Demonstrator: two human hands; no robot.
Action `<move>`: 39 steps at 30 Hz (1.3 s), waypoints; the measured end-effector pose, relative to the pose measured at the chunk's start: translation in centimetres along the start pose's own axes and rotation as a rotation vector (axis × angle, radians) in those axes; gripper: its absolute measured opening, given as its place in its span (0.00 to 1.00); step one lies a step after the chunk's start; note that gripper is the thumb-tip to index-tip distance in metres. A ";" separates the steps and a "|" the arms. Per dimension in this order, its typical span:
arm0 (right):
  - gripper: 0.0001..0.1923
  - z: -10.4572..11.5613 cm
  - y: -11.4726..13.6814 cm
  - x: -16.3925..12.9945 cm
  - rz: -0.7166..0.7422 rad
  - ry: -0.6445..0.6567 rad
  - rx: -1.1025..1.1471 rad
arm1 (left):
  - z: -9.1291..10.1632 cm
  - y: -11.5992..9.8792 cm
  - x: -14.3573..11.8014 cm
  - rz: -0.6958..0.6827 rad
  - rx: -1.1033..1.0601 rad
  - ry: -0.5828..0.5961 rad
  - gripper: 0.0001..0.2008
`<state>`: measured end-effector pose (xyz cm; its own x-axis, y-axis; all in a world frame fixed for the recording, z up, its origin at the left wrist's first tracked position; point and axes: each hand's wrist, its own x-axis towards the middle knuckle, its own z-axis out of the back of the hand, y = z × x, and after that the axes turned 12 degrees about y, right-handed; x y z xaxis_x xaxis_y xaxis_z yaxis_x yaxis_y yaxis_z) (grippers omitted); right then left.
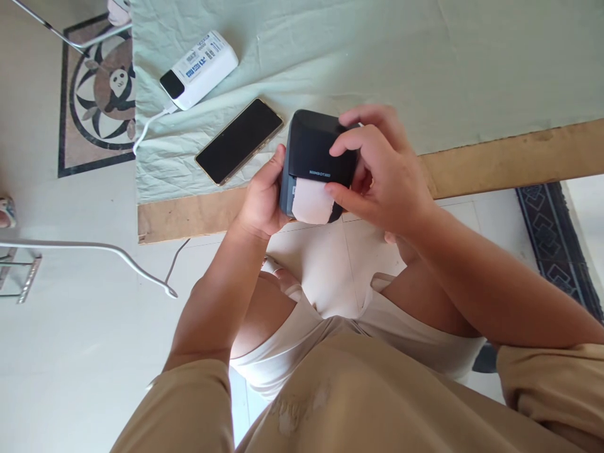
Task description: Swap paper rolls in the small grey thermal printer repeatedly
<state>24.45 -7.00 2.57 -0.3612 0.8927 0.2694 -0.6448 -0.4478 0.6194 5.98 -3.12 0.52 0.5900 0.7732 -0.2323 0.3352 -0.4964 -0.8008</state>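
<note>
Your hands meet at the table's near edge

You hold the label printer [315,165] between left hand [261,200] and right hand [382,173]; the phone [238,140] lies left of it on the cloth [425,63], the power bank [200,68] behind that

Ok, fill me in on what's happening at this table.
A person holds a small dark label printer in both hands over the table's edge. The left hand grips its side; the right hand pinches the white label strip at its slot. A black phone and white power bank lie on the green cloth.
</note>
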 end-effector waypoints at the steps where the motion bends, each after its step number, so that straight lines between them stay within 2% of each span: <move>1: 0.15 0.1 0.0 0.0 -0.015 -0.022 -0.021 | -0.1 0.0 0.0 -0.008 -0.016 0.022 0.25; 4: 0.12 0.4 0.3 0.1 -0.060 -0.143 -0.088 | -0.3 0.0 -0.2 -0.059 -0.040 0.078 0.27; 7: 0.08 0.9 0.7 0.3 -0.097 -0.264 -0.024 | -0.1 0.1 -0.5 -0.036 -0.016 0.100 0.19; 9: 0.08 1.2 0.9 0.4 -0.122 -0.316 0.069 | 0.3 0.3 -0.5 -0.011 0.010 0.085 0.15; 11: 0.09 1.3 0.8 0.6 -0.110 -0.359 0.161 | 0.7 0.5 -0.5 -0.012 0.028 0.058 0.16; 13: 0.08 1.4 0.6 0.7 -0.062 -0.363 0.157 | 0.8 0.6 -0.4 -0.017 0.047 0.035 0.18; 15: 0.05 1.3 0.4 0.9 -0.019 -0.298 0.054 | 0.7 0.6 -0.3 -0.021 0.065 0.038 0.18; 17: 0.02 1.3 0.3 1.0 -0.062 -0.142 -0.143 | 0.4 0.6 -0.2 -0.040 0.080 0.060 0.16; 20: 0.11 1.2 0.4 1.2 -0.192 0.084 -0.370 | -0.1 0.4 -0.2 -0.077 0.103 0.082 0.13; 24: 0.17 1.4 0.6 1.2 -0.184 0.169 -0.383 | -0.5 0.2 -0.3 -0.107 0.174 0.086 0.15; 27: 0.17 1.8 0.7 1.1 -0.183 0.162 -0.193 | -0.4 0.4 -0.3 -0.102 0.159 0.077 0.14; 29: 0.17 2.4 0.5 1.3 -0.183 0.152 0.023 | -0.2 0.6 -0.3 -0.116 0.117 0.059 0.14; 32: 0.20 3.8 -1.3 1.5 -0.196 0.104 0.546 | 0.4 0.7 -0.2 -0.097 0.051 0.038 0.15; 33: 0.22 4.4 -2.3 1.6 -0.220 0.043 0.744 | 0.5 0.7 -0.2 -0.081 0.025 0.030 0.16; 34: 0.21 5.0 -3.4 1.6 -0.250 -0.014 0.771 | 0.5 0.6 -0.1 -0.070 -0.002 0.026 0.17; 36: 0.20 5.9 -6.0 1.4 -0.293 -0.044 0.769 | 0.4 0.4 0.0 -0.084 -0.050 0.030 0.18; 37: 0.20 6.1 -7.2 1.2 -0.311 -0.105 0.753 | 0.2 0.3 0.0 -0.113 -0.065 0.032 0.18; 38: 0.19 6.2 -8.3 1.0 -0.378 -0.251 0.686 | 0.0 0.2 0.1 -0.147 -0.075 0.030 0.18; 39: 0.14 6.2 -9.3 0.8 -0.421 -0.309 0.632 | -0.2 0.1 0.2 -0.176 -0.078 0.022 0.17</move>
<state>34.31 -1.81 1.58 0.0883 0.9946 0.0552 -0.1505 -0.0414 0.9877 6.23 -3.13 0.46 0.5329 0.8424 -0.0801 0.4901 -0.3843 -0.7824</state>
